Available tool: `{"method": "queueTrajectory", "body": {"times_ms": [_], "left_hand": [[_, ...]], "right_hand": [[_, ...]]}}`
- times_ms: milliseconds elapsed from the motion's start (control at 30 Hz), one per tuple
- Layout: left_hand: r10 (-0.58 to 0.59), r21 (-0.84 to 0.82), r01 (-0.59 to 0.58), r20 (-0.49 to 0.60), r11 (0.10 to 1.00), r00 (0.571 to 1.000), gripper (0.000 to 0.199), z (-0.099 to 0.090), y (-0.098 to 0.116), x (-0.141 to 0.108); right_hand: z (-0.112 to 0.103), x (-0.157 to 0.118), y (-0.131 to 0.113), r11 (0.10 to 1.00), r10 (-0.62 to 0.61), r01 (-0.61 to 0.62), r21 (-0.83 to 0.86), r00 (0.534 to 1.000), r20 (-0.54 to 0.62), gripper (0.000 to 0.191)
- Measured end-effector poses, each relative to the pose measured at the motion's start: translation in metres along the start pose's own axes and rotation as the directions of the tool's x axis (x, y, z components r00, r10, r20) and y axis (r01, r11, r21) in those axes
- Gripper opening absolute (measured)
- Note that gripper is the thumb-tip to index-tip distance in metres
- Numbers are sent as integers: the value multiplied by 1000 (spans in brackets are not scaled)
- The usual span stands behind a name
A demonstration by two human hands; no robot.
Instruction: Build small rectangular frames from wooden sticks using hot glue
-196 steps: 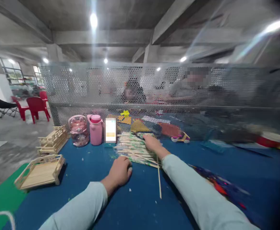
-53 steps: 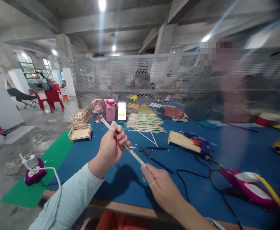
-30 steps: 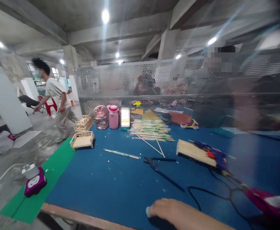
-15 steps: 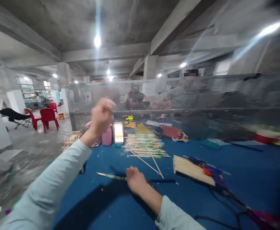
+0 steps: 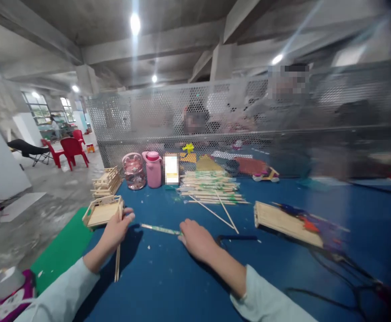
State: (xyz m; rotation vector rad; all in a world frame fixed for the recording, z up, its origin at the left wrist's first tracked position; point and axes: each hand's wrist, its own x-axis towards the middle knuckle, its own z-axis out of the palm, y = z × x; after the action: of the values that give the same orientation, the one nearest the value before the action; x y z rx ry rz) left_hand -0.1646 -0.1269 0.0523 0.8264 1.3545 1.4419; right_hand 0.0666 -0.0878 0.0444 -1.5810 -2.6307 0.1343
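The tabletop point(image 5: 168, 286) was covered in deep blue and edged at one side by a bright green sheet point(image 5: 59, 248). The wrapped stick point(image 5: 160, 230) and the stack of sticks point(image 5: 212, 183) were marked with green print over pale cream, while the bare sticks point(image 5: 117, 268) were left a plain pale tan, matched by the wooden frame point(image 5: 105, 210). Both sleeves point(image 5: 71, 288) were tinted light aqua. The flask point(image 5: 154, 173) was coloured pink and topped in deeper red-pink. Blue on the glue gun point(image 5: 311, 225) was broken by orange-red. The grey partition point(image 5: 115, 120) was patterned with dotted holes; the chairs point(image 5: 72, 150) were coloured red.
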Motion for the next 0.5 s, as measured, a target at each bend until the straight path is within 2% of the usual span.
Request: {"method": "queueTrajectory", "body": {"times_ms": [133, 233, 333, 400, 500], "left_hand": [[-7, -72, 2, -62, 997, 998, 16, 11, 14, 7], [-13, -187, -13, -136, 982, 991, 16, 31, 9, 14], [-21, -304, -42, -202, 952, 979, 16, 58, 0, 13], [-13, -364, -42, -146, 930, 989, 13, 76, -2, 7], [77, -435, -71, -2, 898, 997, 16, 97, 5, 0]], "right_hand": [[2, 1, 0, 995, -13, 12, 101, 1000, 16, 10], [3, -3, -3, 979, 15, -10, 203, 1000, -24, 9], [0, -10, -6, 938, 77, -34, 346, 991, -112, 13], [0, -15, -9, 892, 97, -13, 452, 982, -163, 17], [8, -20, -16, 802, 76, 44, 596, 982, -174, 19]]}}
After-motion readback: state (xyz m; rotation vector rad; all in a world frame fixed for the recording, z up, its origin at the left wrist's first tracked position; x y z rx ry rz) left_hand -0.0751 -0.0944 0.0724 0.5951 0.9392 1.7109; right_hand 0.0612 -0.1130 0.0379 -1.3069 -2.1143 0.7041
